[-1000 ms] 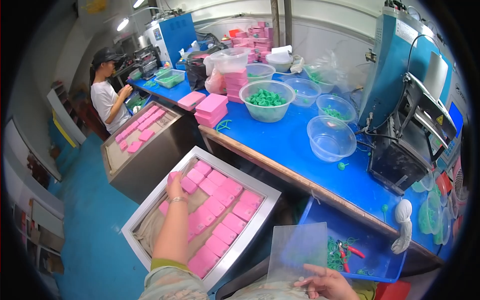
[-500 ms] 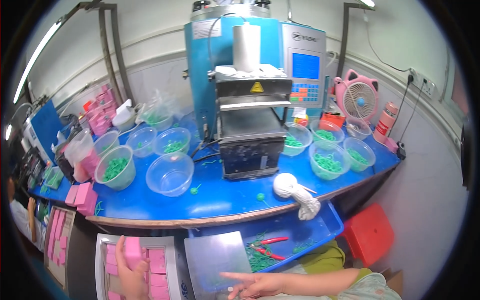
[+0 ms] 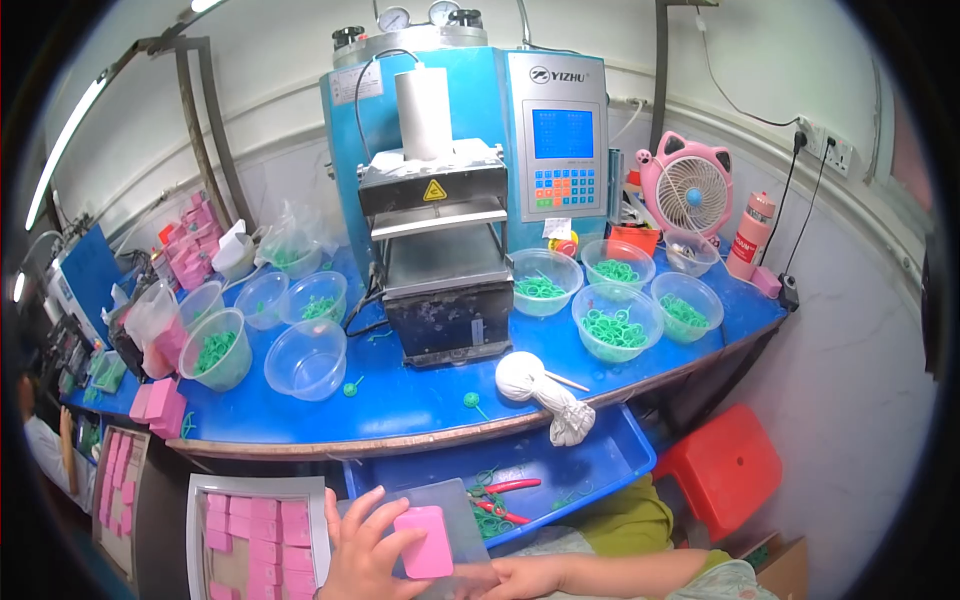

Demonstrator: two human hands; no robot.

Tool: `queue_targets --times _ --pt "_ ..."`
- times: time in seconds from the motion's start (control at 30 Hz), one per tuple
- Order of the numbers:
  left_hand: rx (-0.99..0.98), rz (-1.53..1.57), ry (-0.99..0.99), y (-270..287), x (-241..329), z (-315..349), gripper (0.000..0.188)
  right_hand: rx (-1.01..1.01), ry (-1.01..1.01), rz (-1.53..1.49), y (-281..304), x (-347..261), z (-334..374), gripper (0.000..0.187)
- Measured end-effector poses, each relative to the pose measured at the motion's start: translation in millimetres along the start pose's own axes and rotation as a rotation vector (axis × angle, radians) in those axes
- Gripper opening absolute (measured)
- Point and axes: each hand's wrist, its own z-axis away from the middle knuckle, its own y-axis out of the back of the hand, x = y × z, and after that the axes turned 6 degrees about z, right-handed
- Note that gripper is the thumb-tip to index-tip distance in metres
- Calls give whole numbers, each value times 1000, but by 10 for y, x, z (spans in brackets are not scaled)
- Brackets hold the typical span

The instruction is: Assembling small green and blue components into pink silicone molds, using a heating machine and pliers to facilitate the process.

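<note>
My left hand (image 3: 365, 545) grips a flat pink block (image 3: 428, 541) with rounded corners, holding it upright between thumb and fingers above the frosted translucent sheet (image 3: 448, 496). My right hand (image 3: 525, 577) reaches in from the right, its fingers stretched toward the block's lower edge. Whether they touch the block cannot be made out, since the fingertips are blurred and partly covered. Beside my left hand stands a white-rimmed tray (image 3: 200, 530) with rows of pink blocks (image 3: 265, 530). Red-handled pliers (image 3: 512, 487) lie among green wax pieces (image 3: 490, 522) in the blue bin (image 3: 590, 470).
On the blue table (image 3: 400, 405) stands a teal press machine (image 3: 450, 270), with plastic bowls of green pieces (image 3: 612, 328) on both sides. A white cloth bundle (image 3: 545, 392) lies near the front edge. A red stool (image 3: 725, 465) stands at right. Another person (image 3: 50, 445) is at far left.
My left hand has carried the pink block rightward from over the tray to above the frosted sheet, close to my right hand. The view has shifted slightly.
</note>
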Motion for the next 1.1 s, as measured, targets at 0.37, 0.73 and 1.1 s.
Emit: queue_targets --times 0.37,0.73,1.1 --pt "300 3 -187 -141 192 52 40 60 104 271 12 200 260 34" --pt "438 33 -315 -181 136 74 37 106 108 491 55 97 240 48" --pt "486 39 -318 -188 26 86 45 76 84 591 41 -2 195 58"
